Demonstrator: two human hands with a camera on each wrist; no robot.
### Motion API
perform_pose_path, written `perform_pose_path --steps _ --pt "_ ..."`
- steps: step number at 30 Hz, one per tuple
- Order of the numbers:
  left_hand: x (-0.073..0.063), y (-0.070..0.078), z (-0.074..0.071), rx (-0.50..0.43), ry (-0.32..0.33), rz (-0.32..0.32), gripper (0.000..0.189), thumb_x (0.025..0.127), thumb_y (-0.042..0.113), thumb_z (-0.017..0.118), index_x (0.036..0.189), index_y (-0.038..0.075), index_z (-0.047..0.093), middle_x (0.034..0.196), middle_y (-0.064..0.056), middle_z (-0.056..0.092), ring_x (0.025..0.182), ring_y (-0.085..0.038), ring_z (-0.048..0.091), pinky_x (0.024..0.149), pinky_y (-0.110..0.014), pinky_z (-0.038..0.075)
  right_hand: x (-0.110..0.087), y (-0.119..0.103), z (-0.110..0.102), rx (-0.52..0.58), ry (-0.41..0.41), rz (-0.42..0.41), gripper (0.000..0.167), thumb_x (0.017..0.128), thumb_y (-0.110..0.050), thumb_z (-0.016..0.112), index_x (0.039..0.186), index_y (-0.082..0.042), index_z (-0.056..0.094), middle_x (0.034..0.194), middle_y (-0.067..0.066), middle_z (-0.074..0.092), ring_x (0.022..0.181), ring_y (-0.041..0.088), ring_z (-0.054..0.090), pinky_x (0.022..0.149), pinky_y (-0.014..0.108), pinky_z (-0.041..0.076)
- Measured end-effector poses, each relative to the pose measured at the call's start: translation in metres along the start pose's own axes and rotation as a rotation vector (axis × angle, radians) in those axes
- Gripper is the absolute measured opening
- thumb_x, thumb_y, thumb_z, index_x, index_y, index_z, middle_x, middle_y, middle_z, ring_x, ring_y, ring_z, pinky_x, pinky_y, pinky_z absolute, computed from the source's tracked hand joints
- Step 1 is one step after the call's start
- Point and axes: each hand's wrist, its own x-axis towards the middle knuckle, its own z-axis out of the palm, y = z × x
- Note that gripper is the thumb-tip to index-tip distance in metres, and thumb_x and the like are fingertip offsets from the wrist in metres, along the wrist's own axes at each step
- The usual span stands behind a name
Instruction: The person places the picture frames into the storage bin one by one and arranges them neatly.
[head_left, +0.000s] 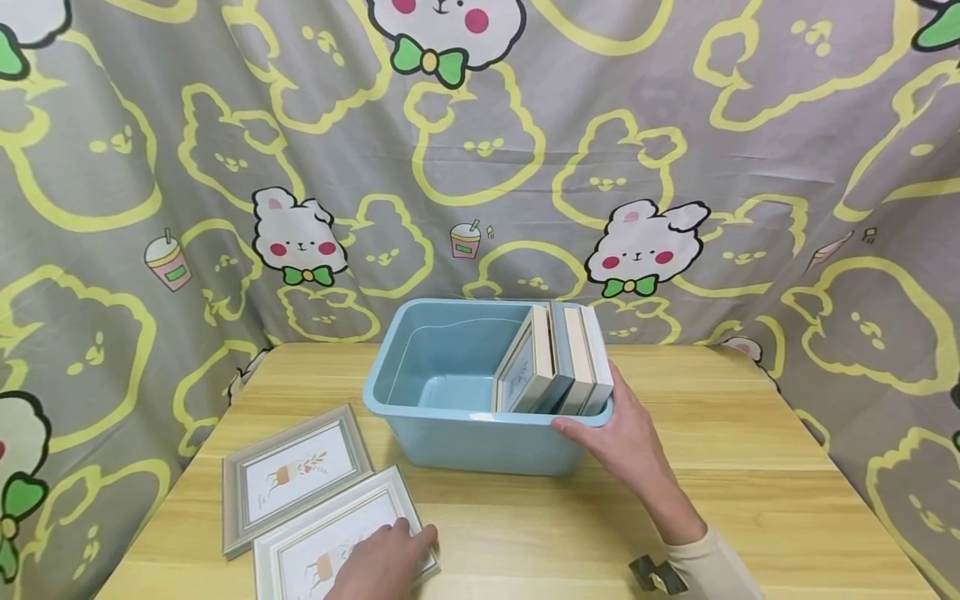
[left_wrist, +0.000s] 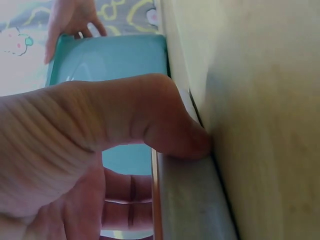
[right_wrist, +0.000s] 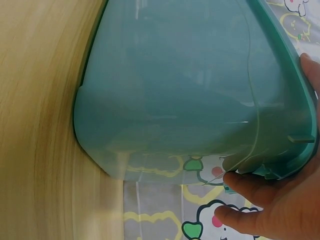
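Observation:
My left hand (head_left: 386,558) is on a pale picture frame (head_left: 420,562) that lies face up at the table's front left. Its bent thumb (left_wrist: 175,135) presses the frame's edge beside the tabletop, and the fingers reach over the frame, their tips hidden. A second, grey-beige picture frame (head_left: 232,504) lies just behind, overlapping the first in the head view. With my right hand (head_left: 633,437) I grip the right end of a light blue plastic bin (head_left: 480,446), thumb on the near rim. Several picture frames (head_left: 577,350) lean upright in the bin's right part.
The bin stands near the middle of the light wood table (head_left: 712,500), its left part showing bare floor. A grey curtain (head_left: 510,225) printed with rabbits and yellow outlines hangs behind the table and along both sides.

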Motion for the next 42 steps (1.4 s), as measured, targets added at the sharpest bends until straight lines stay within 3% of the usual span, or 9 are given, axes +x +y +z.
perform_pose_path --steps 15,19,23,27,34,42 --pt "-0.013 0.008 0.001 0.107 0.100 0.000 0.072 0.055 0.071 0.074 0.102 0.020 0.052 0.078 -0.002 0.048 0.061 -0.017 0.043 0.040 -0.032 0.035 -0.001 0.000 0.000 -0.012 -0.002 -0.006 0.107 0.070 -0.064 0.076 0.153 -0.038 0.013 0.153 0.007 0.037 0.132 0.032 0.044 0.099 0.063 0.040" --pt "-0.015 0.010 -0.005 0.100 0.129 -0.018 0.059 0.063 0.049 0.081 0.106 0.021 0.052 0.079 -0.001 0.047 0.061 -0.015 0.041 0.040 -0.030 0.033 -0.001 0.000 0.001 -0.017 0.001 -0.007 0.107 0.070 -0.064 0.075 0.153 -0.037 0.014 0.153 0.007 0.037 0.132 0.032 0.044 0.099 0.063 0.041" --pt "-0.017 0.010 -0.011 0.091 0.169 -0.033 0.058 0.058 0.024 0.081 0.110 0.022 0.053 0.080 0.000 0.046 0.062 -0.015 0.040 0.039 -0.027 0.031 -0.001 0.000 0.001 -0.024 0.003 -0.004 0.107 0.070 -0.064 0.075 0.153 -0.036 0.013 0.153 0.007 0.037 0.132 0.032 0.044 0.099 0.063 0.041" --pt "-0.022 0.010 -0.014 0.099 0.219 -0.055 0.060 0.056 0.025 0.076 0.112 0.024 0.053 0.080 0.003 0.044 0.064 -0.014 0.038 0.041 -0.026 0.028 -0.001 0.000 0.002 -0.027 0.000 0.000 0.107 0.070 -0.065 0.074 0.153 -0.037 0.013 0.153 0.007 0.037 0.132 0.033 0.044 0.099 0.063 0.041" --pt "-0.026 0.008 -0.014 0.151 0.419 -0.077 0.063 0.050 0.025 0.067 0.112 0.027 0.057 0.078 0.009 0.040 0.065 -0.008 0.035 0.043 -0.023 0.024 -0.001 0.001 0.001 -0.010 0.002 -0.006 0.105 0.071 -0.063 0.075 0.153 -0.040 0.013 0.153 0.006 0.037 0.131 0.032 0.045 0.099 0.063 0.041" --pt "-0.029 0.003 -0.018 0.115 0.513 -0.114 0.060 0.050 0.025 0.069 0.110 0.029 0.063 0.077 0.013 0.042 0.065 -0.004 0.039 0.046 -0.022 0.028 -0.001 0.002 0.001 -0.006 0.002 -0.017 0.104 0.071 -0.063 0.075 0.152 -0.042 0.012 0.154 0.005 0.036 0.132 0.032 0.044 0.099 0.063 0.041"
